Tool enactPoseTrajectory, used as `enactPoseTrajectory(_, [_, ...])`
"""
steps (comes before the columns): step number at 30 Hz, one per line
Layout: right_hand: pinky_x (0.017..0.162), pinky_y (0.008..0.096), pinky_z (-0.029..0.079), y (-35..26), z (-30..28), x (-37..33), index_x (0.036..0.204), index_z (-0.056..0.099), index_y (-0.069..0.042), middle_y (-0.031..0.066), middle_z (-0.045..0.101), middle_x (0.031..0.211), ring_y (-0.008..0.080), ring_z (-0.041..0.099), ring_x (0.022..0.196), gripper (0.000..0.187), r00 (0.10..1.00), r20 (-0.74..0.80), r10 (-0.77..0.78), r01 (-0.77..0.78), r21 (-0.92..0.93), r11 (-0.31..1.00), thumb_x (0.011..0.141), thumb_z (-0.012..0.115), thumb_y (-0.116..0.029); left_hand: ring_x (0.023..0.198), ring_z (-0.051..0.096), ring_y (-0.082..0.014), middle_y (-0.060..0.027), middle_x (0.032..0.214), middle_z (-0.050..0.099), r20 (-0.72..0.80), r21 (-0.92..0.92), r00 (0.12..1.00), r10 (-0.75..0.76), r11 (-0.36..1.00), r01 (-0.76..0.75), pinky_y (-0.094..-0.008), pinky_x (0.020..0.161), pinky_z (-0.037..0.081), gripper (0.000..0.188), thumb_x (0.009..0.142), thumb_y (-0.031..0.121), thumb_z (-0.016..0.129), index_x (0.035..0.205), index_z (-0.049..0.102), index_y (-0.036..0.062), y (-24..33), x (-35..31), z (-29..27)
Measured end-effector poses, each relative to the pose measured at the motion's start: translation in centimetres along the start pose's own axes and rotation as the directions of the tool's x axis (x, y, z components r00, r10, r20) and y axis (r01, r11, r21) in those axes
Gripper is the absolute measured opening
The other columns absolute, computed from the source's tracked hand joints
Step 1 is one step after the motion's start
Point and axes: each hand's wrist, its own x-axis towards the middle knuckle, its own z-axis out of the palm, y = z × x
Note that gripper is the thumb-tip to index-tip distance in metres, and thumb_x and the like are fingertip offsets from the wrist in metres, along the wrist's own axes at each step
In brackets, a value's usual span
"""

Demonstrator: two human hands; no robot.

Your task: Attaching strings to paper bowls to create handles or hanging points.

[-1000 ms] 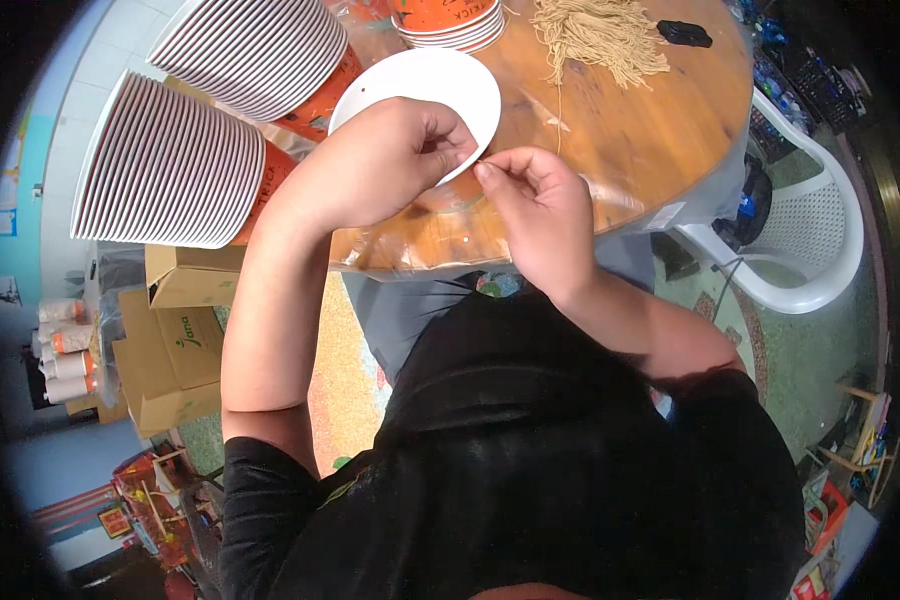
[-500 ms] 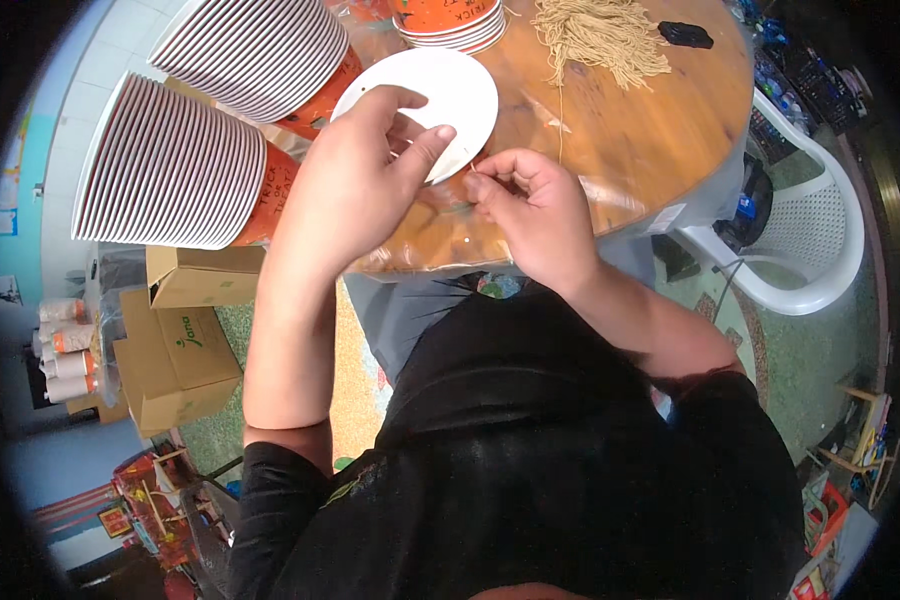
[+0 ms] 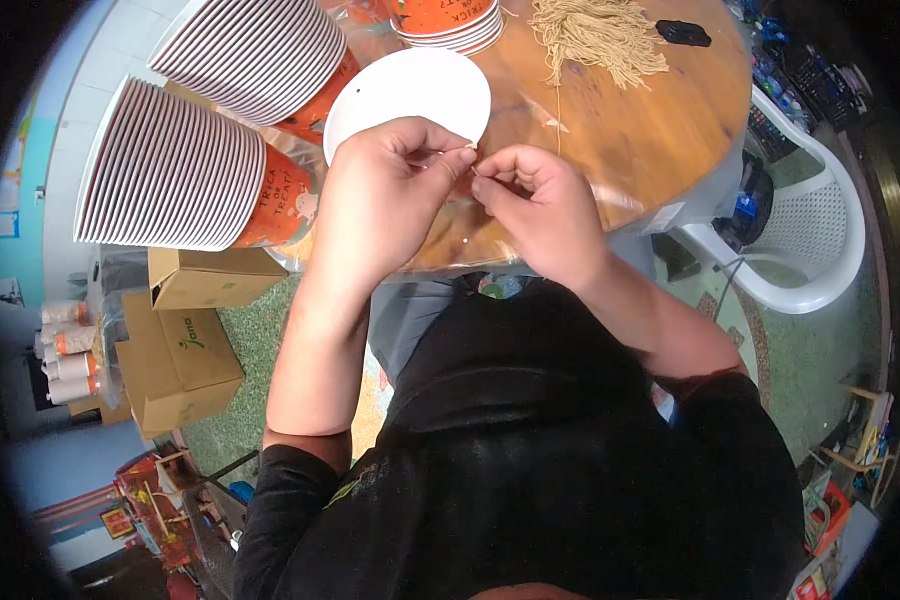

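Left hand [image 3: 385,190], wide before, now narrow beside right hand [image 3: 548,205] with cord [image 3: 474,171] in grip.

Dark lettering [image 3: 280,189] on a long orange cup stack [image 3: 185,170], likewise on a shorter stack [image 3: 448,20], green print [image 3: 192,334] on a cardboard box [image 3: 175,375]

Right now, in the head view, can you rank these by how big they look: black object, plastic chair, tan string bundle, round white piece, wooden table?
Largest to smallest:
1. Wooden table
2. White plastic chair
3. Round white piece, partly behind the left hand
4. Tan string bundle
5. Black object
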Motion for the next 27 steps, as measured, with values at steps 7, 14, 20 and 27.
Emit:
enactPoseTrajectory(7, [0.072, 0.0277, 0.054, -4.5, -3.3, 0.0, 0.111, 0.079, 0.001, 0.0033, 0.080, 0.091, 0.0062, 0.068, 0.080, 0.013, 0.969, 0.159, 0.188, -0.152, -0.215, 0.965, 0.105, 0.078, -0.011, 0.080, 0.078, -0.0139, -0.0101, 0.090, 0.083, -0.177, 0.112, 0.965, 0.191, 0.978, -0.173, -0.0309, 0.075, 0.063, 0.016, 0.104, 0.013, 0.082, 0.108, 0.082, -0.0024, -1.2, -0.2, 0.3])
enactPoseTrajectory(14, [0.078, 0.0473, 0.058, -8.6, -4.8, 3.7, 0.103, 0.080, -0.009, 0.0166, 0.077, 0.093, 0.0384, 0.075, 0.087, 0.015, 0.884, 0.338, -0.324, 0.466, -0.692, 0.552, 0.098, 0.077, -0.023, 0.083, 0.079, -0.0144, -0.0105, 0.090, 0.083, -0.131, 0.096, 0.976, 0.172, 0.982, -0.160, -0.0314, 0.076, 0.063, 0.014, 0.104, 0.010, 0.081, 0.113, 0.085, 0.0003, -1.1, -0.4, 0.2])
enactPoseTrajectory(20, [0.077, 0.0484, 0.059, -8.7, -4.8, 6.4, 0.098, 0.077, -0.012, 0.0086, 0.075, 0.092, 0.0346, 0.075, 0.089, 0.014, 0.743, 0.468, -0.478, 0.641, -0.703, 0.308, 0.096, 0.080, -0.026, 0.090, 0.077, -0.0117, -0.0080, 0.102, 0.084, -0.023, 0.219, 0.967, 0.255, 0.945, -0.244, -0.0299, 0.085, 0.063, 0.017, 0.103, 0.006, 0.080, 0.118, 0.083, -0.0004, 0.3, -0.5, 0.0])
enactPoseTrajectory(27, [0.078, 0.0468, 0.059, -8.8, -4.0, 6.3, 0.099, 0.080, -0.012, 0.0067, 0.075, 0.092, 0.0322, 0.074, 0.089, 0.013, 0.671, 0.517, -0.531, 0.718, -0.632, 0.292, 0.093, 0.082, -0.024, 0.083, 0.076, -0.0098, -0.0074, 0.096, 0.083, -0.067, 0.039, 0.988, 0.137, 0.990, -0.135, -0.0287, 0.073, 0.061, 0.016, 0.104, 0.010, 0.081, 0.116, 0.081, -0.0022, 0.0, -0.3, -0.3])
